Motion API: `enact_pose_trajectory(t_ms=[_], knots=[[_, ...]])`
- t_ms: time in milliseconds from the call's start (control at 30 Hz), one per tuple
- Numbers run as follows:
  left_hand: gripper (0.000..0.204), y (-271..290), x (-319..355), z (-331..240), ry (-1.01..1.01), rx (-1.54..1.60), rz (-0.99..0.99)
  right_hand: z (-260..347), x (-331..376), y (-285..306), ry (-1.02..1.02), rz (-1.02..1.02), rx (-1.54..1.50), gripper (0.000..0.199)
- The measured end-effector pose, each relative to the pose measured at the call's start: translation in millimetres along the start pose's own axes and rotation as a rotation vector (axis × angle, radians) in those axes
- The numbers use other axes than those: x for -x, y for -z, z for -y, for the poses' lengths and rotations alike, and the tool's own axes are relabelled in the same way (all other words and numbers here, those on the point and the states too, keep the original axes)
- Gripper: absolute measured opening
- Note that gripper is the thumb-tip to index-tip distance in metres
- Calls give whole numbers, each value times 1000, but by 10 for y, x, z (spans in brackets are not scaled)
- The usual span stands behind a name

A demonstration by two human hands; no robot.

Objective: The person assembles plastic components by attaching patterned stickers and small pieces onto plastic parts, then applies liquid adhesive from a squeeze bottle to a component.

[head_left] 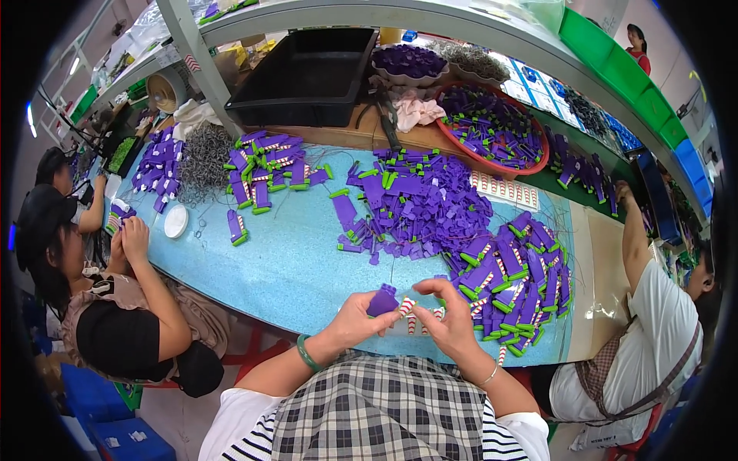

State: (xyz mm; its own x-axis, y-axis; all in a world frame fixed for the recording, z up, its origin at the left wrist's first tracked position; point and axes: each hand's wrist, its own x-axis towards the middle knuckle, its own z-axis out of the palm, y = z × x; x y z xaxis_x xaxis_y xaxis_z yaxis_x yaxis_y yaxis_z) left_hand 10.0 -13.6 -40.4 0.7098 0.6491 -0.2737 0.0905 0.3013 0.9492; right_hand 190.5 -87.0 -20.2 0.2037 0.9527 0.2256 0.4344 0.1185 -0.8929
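Observation:
Close to the table's near edge, my left hand [352, 319] pinches a flat purple plastic piece [382, 300] between thumb and fingers. Its thumb meets a small striped sticker [407, 306], red and white. My right hand [450, 319] is closed on that sticker's other side, thumb and forefinger together, the forefinger raised in a bend. More striped stickers [412, 326] show below and between the hands, partly hidden by the fingers. Right of my right hand lies a heap of purple pieces with green ends and striped stickers [511, 284].
Loose purple parts [430, 200] pile up beyond my hands. Behind them stand a red basket [538, 164], pliers [387, 127] and a black tray [300, 115] under a metal shelf [369, 19]. A white lid [176, 221] lies left. Co-workers sit at both sides.

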Motion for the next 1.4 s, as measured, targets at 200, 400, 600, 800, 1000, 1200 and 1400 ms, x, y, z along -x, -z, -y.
enact_pose_trajectory(t_ms=[200,400,600,800,1000,1200,1400], knots=[[13,30,-15,-16,-75,131,79,-118,29,-125,-89,118,-245,22],[36,-48,26,-87,-16,547,60,-8,-25,-149,-404,127,-639,8],[41,-71,32,-106,19,666,141,-39,-22,-164,-326,147,-471,10],[43,-80,35,-71,11,689,153,-49,-1,-208,-239,75,-385,12],[49,-90,43,-65,14,678,167,-65,38,-219,-223,59,-349,13],[40,-143,48,-100,-9,396,106,-124,72,-244,-175,34,-313,14],[30,-147,49,-31,-93,296,148,-75,42,-180,11,-32,-86,16]])
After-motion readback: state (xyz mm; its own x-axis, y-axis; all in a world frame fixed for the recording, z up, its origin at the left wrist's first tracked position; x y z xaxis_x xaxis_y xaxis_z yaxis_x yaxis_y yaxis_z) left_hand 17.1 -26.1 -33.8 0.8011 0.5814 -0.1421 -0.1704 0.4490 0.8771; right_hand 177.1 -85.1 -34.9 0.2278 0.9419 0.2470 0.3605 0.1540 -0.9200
